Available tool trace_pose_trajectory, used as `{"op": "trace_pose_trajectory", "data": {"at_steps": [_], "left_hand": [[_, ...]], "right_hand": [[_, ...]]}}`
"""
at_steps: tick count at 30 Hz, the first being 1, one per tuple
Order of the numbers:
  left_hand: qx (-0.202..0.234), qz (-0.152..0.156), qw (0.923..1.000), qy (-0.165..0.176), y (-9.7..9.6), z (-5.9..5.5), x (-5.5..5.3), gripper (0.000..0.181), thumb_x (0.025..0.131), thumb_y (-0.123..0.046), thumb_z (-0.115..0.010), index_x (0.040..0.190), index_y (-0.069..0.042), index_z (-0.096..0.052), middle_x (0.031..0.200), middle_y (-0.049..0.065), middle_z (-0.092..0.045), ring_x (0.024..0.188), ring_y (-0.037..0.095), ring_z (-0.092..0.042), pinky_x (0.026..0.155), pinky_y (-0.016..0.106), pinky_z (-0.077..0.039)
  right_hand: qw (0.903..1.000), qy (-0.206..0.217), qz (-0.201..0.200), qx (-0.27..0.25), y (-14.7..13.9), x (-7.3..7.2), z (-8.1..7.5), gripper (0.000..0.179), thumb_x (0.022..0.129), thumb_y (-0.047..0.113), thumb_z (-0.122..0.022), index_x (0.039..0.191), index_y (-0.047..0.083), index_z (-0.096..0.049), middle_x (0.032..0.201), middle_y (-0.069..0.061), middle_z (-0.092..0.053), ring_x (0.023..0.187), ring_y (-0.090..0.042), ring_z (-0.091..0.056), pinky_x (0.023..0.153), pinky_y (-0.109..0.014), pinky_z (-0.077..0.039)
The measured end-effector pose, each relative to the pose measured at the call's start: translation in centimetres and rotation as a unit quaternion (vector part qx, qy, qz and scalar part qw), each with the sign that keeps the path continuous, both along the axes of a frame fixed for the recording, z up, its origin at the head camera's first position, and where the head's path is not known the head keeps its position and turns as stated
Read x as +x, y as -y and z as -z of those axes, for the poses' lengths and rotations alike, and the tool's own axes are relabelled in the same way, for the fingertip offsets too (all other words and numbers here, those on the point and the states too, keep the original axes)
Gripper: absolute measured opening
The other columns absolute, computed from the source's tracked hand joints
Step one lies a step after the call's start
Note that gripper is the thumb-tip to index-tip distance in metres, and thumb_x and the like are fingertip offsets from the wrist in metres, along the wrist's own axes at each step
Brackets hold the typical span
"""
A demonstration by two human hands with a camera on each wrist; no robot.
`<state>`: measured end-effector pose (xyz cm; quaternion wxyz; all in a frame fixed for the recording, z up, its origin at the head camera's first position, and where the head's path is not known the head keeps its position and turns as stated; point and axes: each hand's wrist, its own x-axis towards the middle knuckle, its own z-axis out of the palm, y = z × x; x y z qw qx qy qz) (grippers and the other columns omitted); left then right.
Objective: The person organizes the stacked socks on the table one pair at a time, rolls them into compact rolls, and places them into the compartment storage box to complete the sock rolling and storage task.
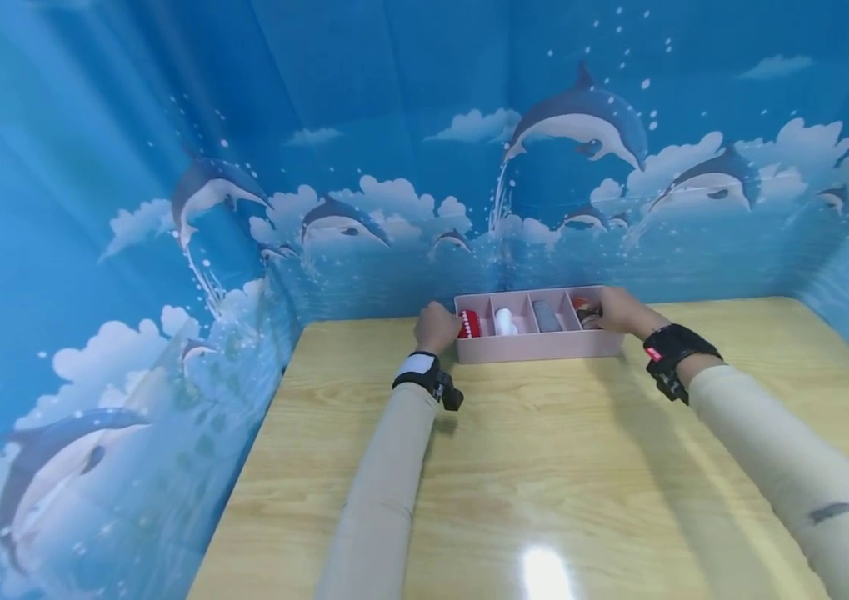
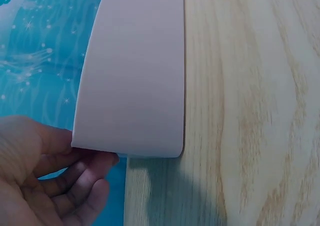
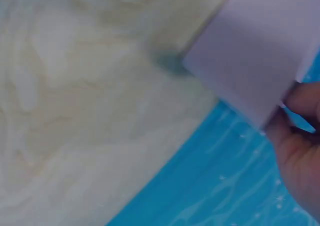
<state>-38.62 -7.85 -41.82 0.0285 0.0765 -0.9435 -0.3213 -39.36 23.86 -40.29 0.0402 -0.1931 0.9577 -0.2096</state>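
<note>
A pale pink divided organizer box (image 1: 536,348) is at the table's far side, with several compartments in a row. My left hand (image 1: 436,327) grips its left end; in the left wrist view the fingers (image 2: 90,173) curl at the top corner of the box. At the other end, my right hand (image 1: 622,312) pinches the box's rim, thumb and fingers on either side of the end wall (image 3: 250,61). Inside lie a red item with white dots (image 1: 470,324), a white item (image 1: 504,322), a grey rolled item (image 1: 546,317) and a dark and orange item (image 1: 585,310), partly behind the right fingers.
The wooden table (image 1: 544,450) stretches in front of the box. A blue dolphin-print curtain (image 1: 409,167) hangs right behind the table's far edge and along the left side. Both wrists wear black straps with cameras.
</note>
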Motion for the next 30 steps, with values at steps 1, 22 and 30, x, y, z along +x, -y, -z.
{"op": "trace_pose_trajectory", "data": {"at_steps": [1,22,30], "left_hand": [[0.001,-0.004,1.0,0.002,0.0,-0.1,0.0,0.027,0.099,-0.022,-0.064,0.079,-0.005,-0.071,0.088,0.009,-0.076,0.074,0.019,-0.067,0.062,0.029,-0.047],[0.0,-0.013,0.9997,0.021,-0.2,-0.3,0.1,0.031,0.099,-0.025,-0.064,0.072,-0.009,-0.063,0.096,0.009,-0.077,0.083,0.02,-0.07,0.069,0.034,-0.052],[0.011,-0.011,0.9996,0.025,-0.1,-0.6,0.3,0.037,0.099,-0.025,-0.063,0.066,-0.012,-0.053,0.089,0.008,-0.074,0.073,0.017,-0.061,0.066,0.032,-0.047]], "right_hand": [[0.9999,-0.008,0.003,-0.006,-0.1,0.0,0.3,0.038,0.091,-0.003,-0.067,0.128,-0.012,-0.061,0.104,-0.031,-0.072,0.096,-0.044,-0.069,0.079,-0.046,-0.056],[0.9954,-0.06,0.074,0.004,0.4,1.0,1.6,0.04,0.094,-0.006,-0.057,0.067,0.01,-0.032,0.066,0.001,-0.022,0.066,-0.021,-0.035,0.073,-0.042,-0.033],[0.9951,-0.072,0.067,0.003,0.4,0.9,1.7,0.044,0.096,-0.002,-0.06,0.065,0.011,-0.032,0.064,0.002,-0.021,0.062,-0.018,-0.032,0.07,-0.04,-0.034]]}}
